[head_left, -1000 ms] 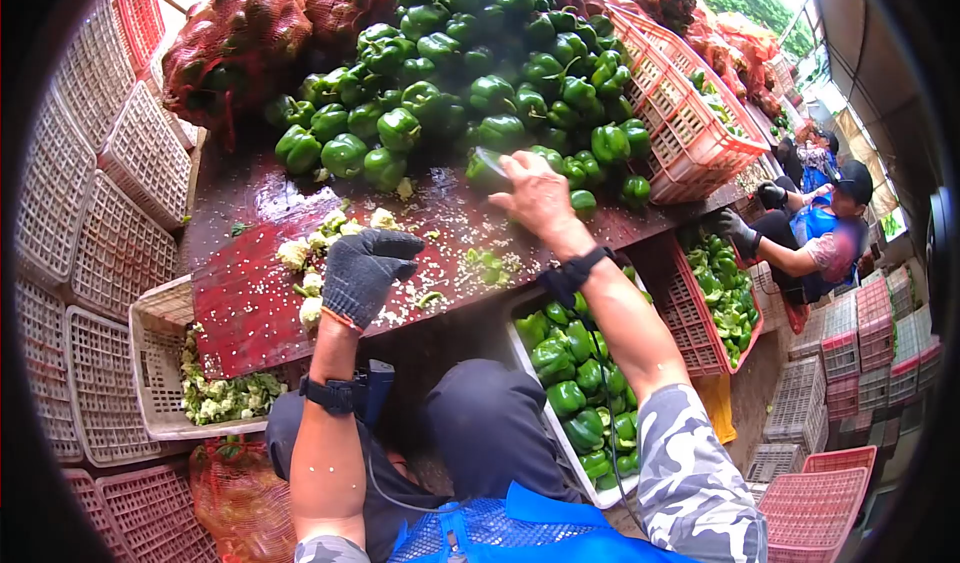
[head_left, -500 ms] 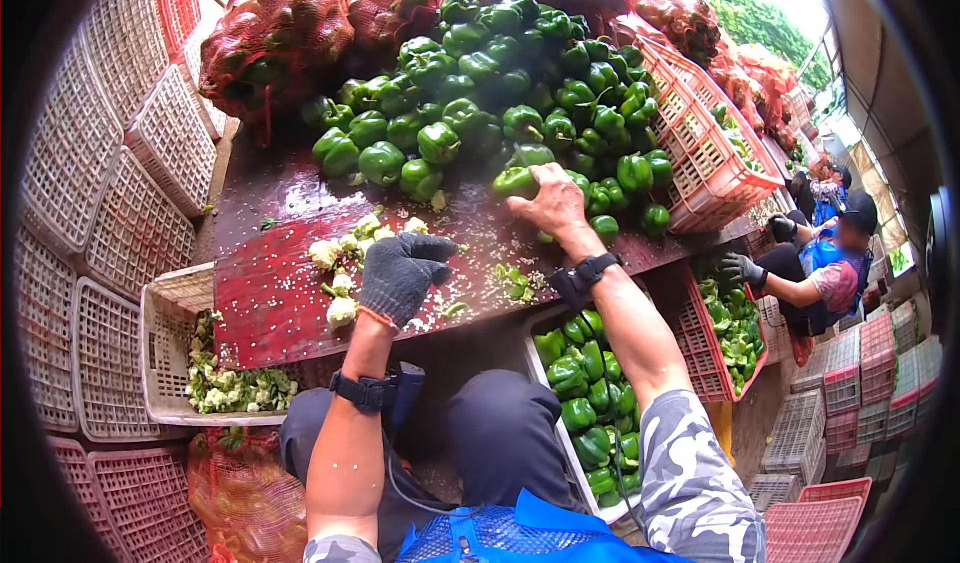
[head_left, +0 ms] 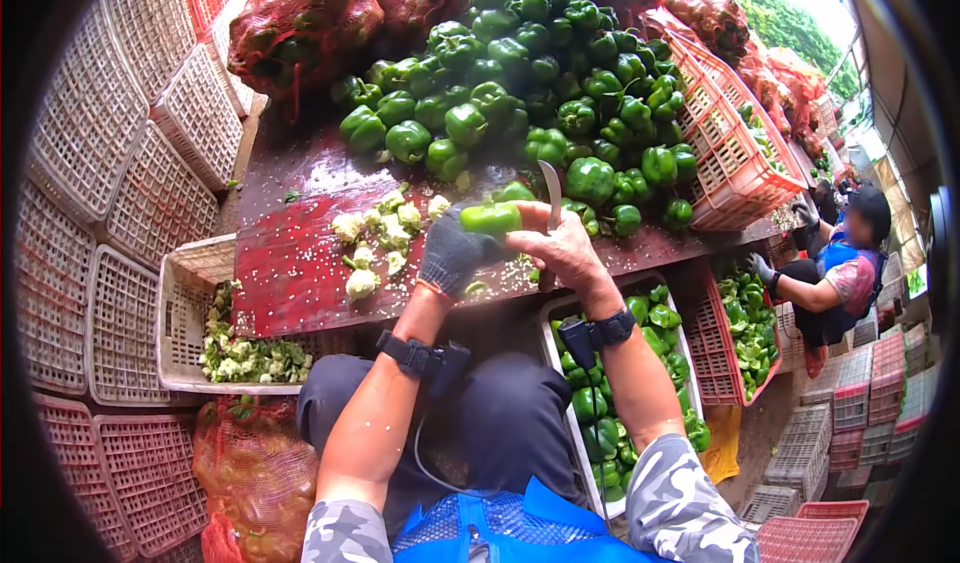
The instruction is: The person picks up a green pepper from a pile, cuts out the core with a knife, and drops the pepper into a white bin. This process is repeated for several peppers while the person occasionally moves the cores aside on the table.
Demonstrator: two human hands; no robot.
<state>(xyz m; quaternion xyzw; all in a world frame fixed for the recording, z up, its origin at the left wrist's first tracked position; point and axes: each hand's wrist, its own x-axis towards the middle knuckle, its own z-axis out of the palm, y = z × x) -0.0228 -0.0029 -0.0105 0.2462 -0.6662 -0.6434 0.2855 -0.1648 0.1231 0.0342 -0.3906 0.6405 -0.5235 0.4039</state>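
Observation:
My left hand (head_left: pixel 455 253), in a dark grey glove, is wrapped round a green pepper (head_left: pixel 490 219) above the front of the red table (head_left: pixel 290 253). Bare, my right hand (head_left: pixel 562 248) grips a knife (head_left: pixel 551 185) whose curved blade points up and away from me. Its thumb reaches toward the pepper's right side. Behind both hands rises a big pile of green peppers (head_left: pixel 500 73). Cut pepper cores (head_left: pixel 385 225) lie left of my left hand, among scattered seeds.
A crate of cores (head_left: pixel 180 348) stands at the left table edge, and a white crate of peppers (head_left: pixel 553 338) below my right arm. Red crates (head_left: pixel 735 158) and net sacks (head_left: pixel 305 23) flank the pile. A co-worker (head_left: pixel 845 263) sits at right.
The pepper has come back from the pile and is now in my left hand. My right hand has drawn nearer and now shows a knife. The view has shifted slightly.

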